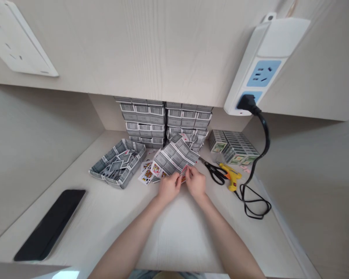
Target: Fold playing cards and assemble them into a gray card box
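My left hand (169, 186) and my right hand (195, 181) meet at the middle of the desk, both with fingers pinched. Between their fingertips is a small playing card (184, 169), seen partly edge-on with red on it. Just behind lies a panel of joined grey-backed playing cards (176, 155), tilted over a loose pile. Face cards (147, 177) stick out at the pile's left, beside my left hand. To the left sits a tray made of cards (125, 180) with loose cards inside. My fingers hide part of the held card.
Stacked card trays (144, 116) stand against the back wall. Black-handled scissors (216, 174), a yellow glue gun (232, 176) and its black cord (257, 201) lie right, before boxed card decks (235, 145). A power strip (267, 66) hangs above. A phone (50, 224) lies front left.
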{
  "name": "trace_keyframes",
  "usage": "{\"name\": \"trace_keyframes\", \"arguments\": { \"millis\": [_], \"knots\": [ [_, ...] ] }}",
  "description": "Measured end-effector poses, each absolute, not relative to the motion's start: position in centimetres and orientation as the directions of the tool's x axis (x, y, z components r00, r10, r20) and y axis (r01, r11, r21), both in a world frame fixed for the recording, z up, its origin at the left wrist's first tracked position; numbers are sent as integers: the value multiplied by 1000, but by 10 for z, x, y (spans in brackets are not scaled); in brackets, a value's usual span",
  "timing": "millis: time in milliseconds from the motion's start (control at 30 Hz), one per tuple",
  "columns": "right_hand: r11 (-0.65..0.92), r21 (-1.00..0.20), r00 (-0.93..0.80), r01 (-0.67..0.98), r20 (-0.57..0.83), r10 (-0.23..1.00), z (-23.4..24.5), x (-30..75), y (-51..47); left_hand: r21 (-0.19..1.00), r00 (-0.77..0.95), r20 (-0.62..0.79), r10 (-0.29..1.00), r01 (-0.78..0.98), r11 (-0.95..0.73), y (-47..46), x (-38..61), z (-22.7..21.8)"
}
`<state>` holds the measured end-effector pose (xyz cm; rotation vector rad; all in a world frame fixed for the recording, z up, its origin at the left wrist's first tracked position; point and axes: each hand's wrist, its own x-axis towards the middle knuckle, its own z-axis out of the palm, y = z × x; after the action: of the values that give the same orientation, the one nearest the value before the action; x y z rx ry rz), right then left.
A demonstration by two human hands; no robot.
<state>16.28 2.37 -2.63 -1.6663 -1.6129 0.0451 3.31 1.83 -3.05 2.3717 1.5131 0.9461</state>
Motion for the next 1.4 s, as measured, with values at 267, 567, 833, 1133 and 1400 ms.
{"name": "trace_keyframes", "arguments": {
  "millis": [267,567,833,1133,1400],
  "knots": [
    [176,-729,272,661,451,850,-32,161,29,615,177,383,907,684,-393,28,33,-36],
    [247,-924,91,292,284,954,-41,170,39,768,33,356,934,559,-312,36,31,-38],
    [142,-501,122,853,457,881,-40,161,30,724,92,386,918,586,-363,28,32,-39],
    [239,-871,116,429,316,942,-45,174,42,777,-23,361,932,559,-288,39,28,-37],
    [296,-640,33,709,450,892,-37,169,37,795,42,363,931,508,-332,34,26,-38]
  ]
}}
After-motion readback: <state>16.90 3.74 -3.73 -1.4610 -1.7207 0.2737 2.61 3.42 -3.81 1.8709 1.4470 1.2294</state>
